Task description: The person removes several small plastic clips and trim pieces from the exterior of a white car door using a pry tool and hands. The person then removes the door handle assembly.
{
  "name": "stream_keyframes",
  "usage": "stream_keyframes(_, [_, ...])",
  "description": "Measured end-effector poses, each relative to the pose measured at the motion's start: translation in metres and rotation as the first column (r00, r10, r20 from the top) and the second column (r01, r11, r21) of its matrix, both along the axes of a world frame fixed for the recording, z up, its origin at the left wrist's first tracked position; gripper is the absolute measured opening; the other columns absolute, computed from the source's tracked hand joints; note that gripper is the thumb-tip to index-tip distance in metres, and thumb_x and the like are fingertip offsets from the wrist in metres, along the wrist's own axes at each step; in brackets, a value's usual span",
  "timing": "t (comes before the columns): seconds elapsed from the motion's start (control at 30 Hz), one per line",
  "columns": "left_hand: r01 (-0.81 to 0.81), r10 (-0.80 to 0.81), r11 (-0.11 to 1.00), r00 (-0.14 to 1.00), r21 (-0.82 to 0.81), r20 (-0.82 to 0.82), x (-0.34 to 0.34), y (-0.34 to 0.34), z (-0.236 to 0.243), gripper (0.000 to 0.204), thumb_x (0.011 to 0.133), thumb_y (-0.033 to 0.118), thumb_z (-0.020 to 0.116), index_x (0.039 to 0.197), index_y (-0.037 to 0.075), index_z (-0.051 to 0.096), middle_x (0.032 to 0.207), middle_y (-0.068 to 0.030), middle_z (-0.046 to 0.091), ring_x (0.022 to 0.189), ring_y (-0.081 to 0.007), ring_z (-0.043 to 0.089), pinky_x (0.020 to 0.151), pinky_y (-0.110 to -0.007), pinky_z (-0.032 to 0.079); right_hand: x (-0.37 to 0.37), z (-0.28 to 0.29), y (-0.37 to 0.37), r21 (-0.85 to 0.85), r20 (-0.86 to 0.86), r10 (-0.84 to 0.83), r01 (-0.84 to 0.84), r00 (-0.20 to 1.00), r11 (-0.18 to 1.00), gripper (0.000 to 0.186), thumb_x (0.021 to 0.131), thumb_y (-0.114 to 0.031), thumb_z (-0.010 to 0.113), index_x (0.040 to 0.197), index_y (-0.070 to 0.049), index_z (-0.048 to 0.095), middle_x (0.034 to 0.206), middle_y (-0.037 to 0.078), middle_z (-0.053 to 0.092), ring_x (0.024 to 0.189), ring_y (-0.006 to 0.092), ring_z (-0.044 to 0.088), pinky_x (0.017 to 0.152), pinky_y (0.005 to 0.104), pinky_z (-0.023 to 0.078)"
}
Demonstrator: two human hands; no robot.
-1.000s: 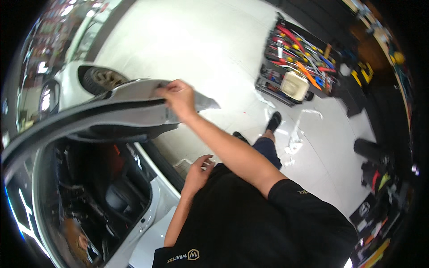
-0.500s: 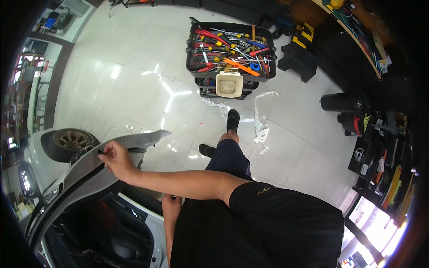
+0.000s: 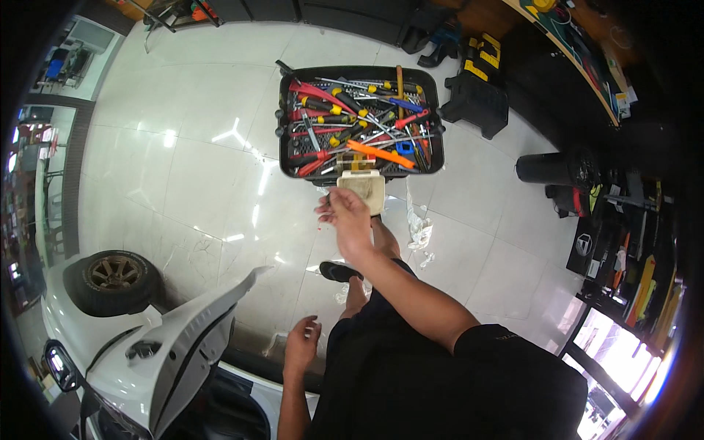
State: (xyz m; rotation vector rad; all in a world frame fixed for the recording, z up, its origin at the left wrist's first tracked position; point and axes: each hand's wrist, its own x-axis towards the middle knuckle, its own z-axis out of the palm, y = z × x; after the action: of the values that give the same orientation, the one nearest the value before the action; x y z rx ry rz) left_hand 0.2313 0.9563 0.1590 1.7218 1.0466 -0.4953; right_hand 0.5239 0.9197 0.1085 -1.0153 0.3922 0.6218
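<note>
My right hand (image 3: 347, 224) reaches forward over the rim of a small cream plastic tub (image 3: 375, 196), its fingers bent together. A small dark piece seems to be pinched at the fingertips; its kind is too small to make out. The tub sits against the near side of a black tool tray (image 3: 284, 143) heaped with screwdrivers, pliers and an orange tool (image 3: 381, 155). Lower and to the left, my left hand (image 3: 301, 343) hangs beside the car sill with loosely curled, parted fingers and nothing in them. Left of it stands the open door (image 3: 196, 350) of a white car.
A wheel (image 3: 114, 273) and side mirror (image 3: 61, 364) of the car lie at left. Crumpled white plastic (image 3: 419, 229) is on the tiled floor (image 3: 198, 158). A black-and-yellow toolbox (image 3: 478, 95) and a black roll (image 3: 550, 169) stand at right.
My right hand has left the car door and swung forward to the tub. The left hand has moved forward beside the sill. My body has turned and come closer to the tool tray.
</note>
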Motion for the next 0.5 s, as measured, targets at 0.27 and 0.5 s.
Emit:
stream_keyframes(0.27, [-0.253, 0.218, 0.958, 0.949, 0.138, 0.227, 0.202, 0.066, -0.018, 0.027, 0.098, 0.015, 0.063, 0.120, 0.000, 0.065, 0.104, -0.0117, 0.069, 0.086, -0.0213, 0.066, 0.075, -0.032, 0.053, 0.129, -0.096, 0.046, -0.375, 0.222, 0.432, -0.332, 0.874, 0.865, 0.045, 0.099, -0.007, 0.055, 0.141, 0.006, 0.048, 0.126, 0.022, 0.064, 0.103, 0.0229, 0.070, 0.082, 0.0322, 0.058])
stream_keyframes(0.5, [-0.195, 0.118, 0.959, 0.934, 0.204, 0.338, 0.294, 0.060, -0.035, 0.025, 0.095, 0.006, 0.064, 0.119, -0.001, 0.064, 0.108, -0.0127, 0.064, 0.088, -0.0198, 0.065, 0.073, -0.031, 0.053, 0.203, -0.064, -0.021, -0.621, 0.378, 0.699, -0.394, 0.607, 0.678, 0.026, 0.098, -0.003, 0.059, 0.123, 0.000, 0.064, 0.113, 0.014, 0.073, 0.102, 0.0195, 0.071, 0.087, 0.0318, 0.057])
